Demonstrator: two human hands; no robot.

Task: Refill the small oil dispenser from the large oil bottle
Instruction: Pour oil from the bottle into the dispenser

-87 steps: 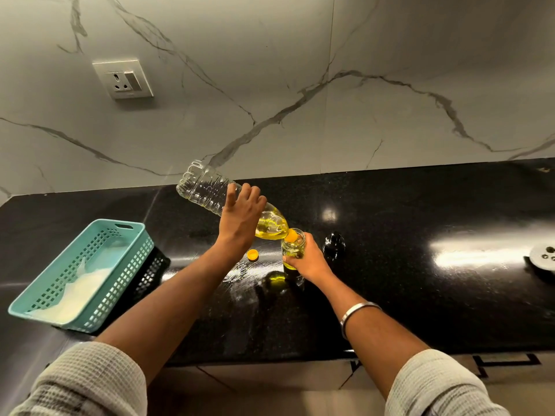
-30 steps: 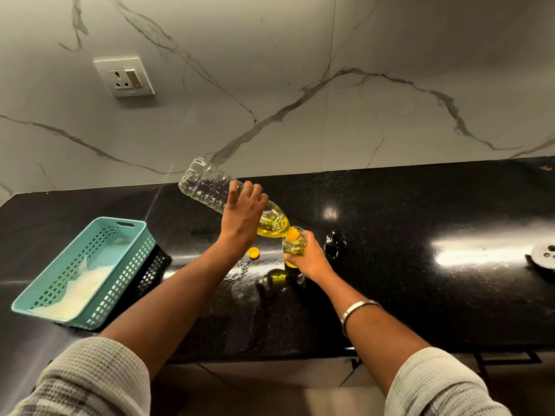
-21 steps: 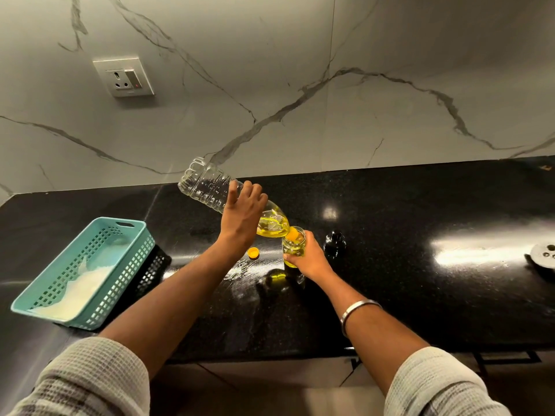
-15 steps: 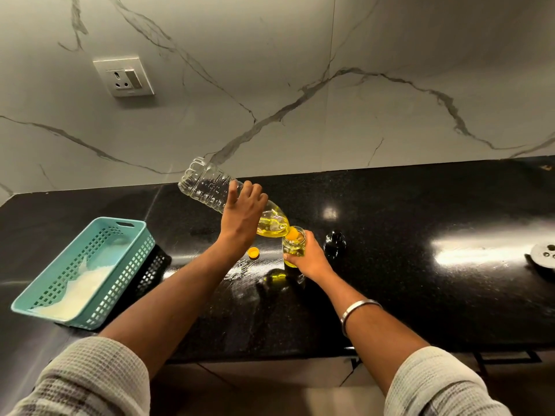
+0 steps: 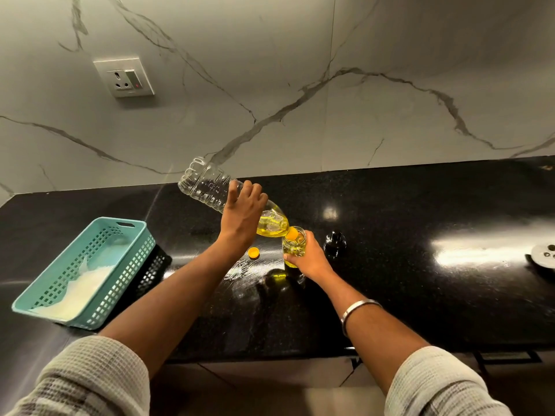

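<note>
My left hand (image 5: 242,216) grips the large clear oil bottle (image 5: 207,185), tilted with its base up and left and its orange neck down over the small glass dispenser (image 5: 294,244). Yellow oil pools at the bottle's lower end. My right hand (image 5: 310,259) wraps around the dispenser, which stands on the black counter (image 5: 405,295) and holds yellow oil. The bottle's orange cap (image 5: 253,252) lies on the counter between my arms. The dispenser's black top (image 5: 335,243) stands just to the right of it.
A teal plastic basket (image 5: 120,265) with something white inside sits at the left, partly on a black basket. A round grey object (image 5: 543,253) lies at the far right edge. A wall socket (image 5: 124,77) is on the marble backsplash.
The bottle's base has risen slightly compared with 2.9 s ago. In the last second both hands and the bottle have stayed almost still.
</note>
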